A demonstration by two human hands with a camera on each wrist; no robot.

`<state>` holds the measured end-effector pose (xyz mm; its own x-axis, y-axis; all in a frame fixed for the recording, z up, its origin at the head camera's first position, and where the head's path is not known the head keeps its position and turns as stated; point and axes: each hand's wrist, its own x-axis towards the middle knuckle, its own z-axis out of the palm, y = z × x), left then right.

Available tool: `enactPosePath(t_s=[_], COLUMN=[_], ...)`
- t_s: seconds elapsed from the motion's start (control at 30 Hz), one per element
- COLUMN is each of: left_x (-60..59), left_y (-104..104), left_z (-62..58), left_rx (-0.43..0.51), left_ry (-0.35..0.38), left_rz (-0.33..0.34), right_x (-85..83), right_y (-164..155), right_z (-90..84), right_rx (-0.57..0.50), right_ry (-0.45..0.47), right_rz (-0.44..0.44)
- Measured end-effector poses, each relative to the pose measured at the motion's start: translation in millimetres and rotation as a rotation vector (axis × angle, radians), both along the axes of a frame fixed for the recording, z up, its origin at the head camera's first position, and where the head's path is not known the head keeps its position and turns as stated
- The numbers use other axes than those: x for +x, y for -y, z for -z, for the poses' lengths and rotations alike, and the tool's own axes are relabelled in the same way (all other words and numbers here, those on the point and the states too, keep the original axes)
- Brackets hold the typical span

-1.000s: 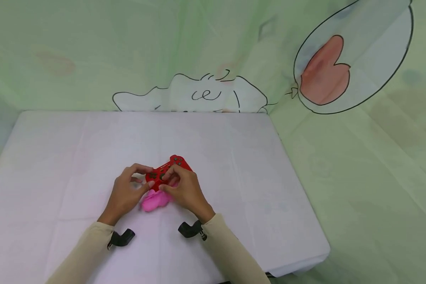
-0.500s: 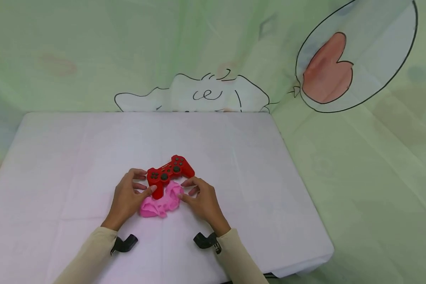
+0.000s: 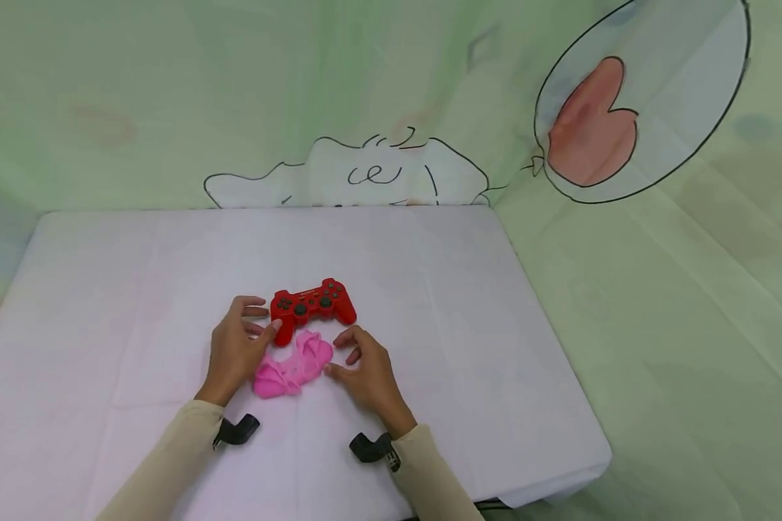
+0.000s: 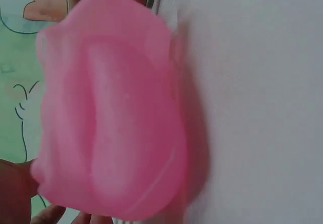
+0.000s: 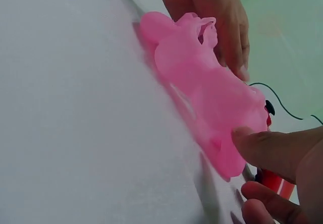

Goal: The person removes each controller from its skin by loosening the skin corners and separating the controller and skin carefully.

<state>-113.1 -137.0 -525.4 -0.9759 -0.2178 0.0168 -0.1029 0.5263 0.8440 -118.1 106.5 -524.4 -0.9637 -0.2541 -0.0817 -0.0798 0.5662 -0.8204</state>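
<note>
A red game controller (image 3: 313,304) lies face up on the white table (image 3: 430,289). Just in front of it lies a crumpled pink silicone cover (image 3: 293,369), which fills the left wrist view (image 4: 111,113). My left hand (image 3: 237,351) pinches the controller's left grip, thumb on the lower handle and fingertips at its left edge. My right hand (image 3: 365,369) rests on the table at the cover's right end, with its thumb (image 5: 272,148) touching the pink cover (image 5: 202,82) and the other fingers loosely curled. A bit of the red controller (image 5: 275,181) shows behind the thumb.
A green cartoon-printed cloth (image 3: 658,289) hangs behind the table and drapes to its right. The table's right edge (image 3: 560,340) and front right corner (image 3: 599,463) are near. Black wrist camera mounts (image 3: 237,430) sit under both sleeves.
A second ago both hands held the controller over the pink cover. My right hand has let go and dropped to the cover's right end. The controller now lies level, apart from the cover.
</note>
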Motion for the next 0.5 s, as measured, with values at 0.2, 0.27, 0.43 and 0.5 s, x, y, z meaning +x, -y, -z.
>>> enactPosePath(t_s=[0.2, 0.27, 0.43, 0.5], left_x=[37.1, 46.3, 55.6, 56.7], left_y=[3, 2, -2, -1], left_z=[-9.0, -9.1, -2.8, 0.7], left_rx=[-0.018, -0.011, -0.022, -0.03], left_ry=[0.02, 0.047, 0.064, 0.044], left_rz=[0.016, 0.056, 0.081, 0.081], right_x=[-4.9, -6.1, -7.4, -7.5], right_y=[7, 7, 6, 4], right_z=[-0.4, -0.1, 1.1, 1.9], right_rx=[0.003, 0.02, 0.038, 0.043], right_ry=[-0.041, -0.053, -0.069, -0.07], right_rz=[-0.005, 0.002, 0.023, 0.025])
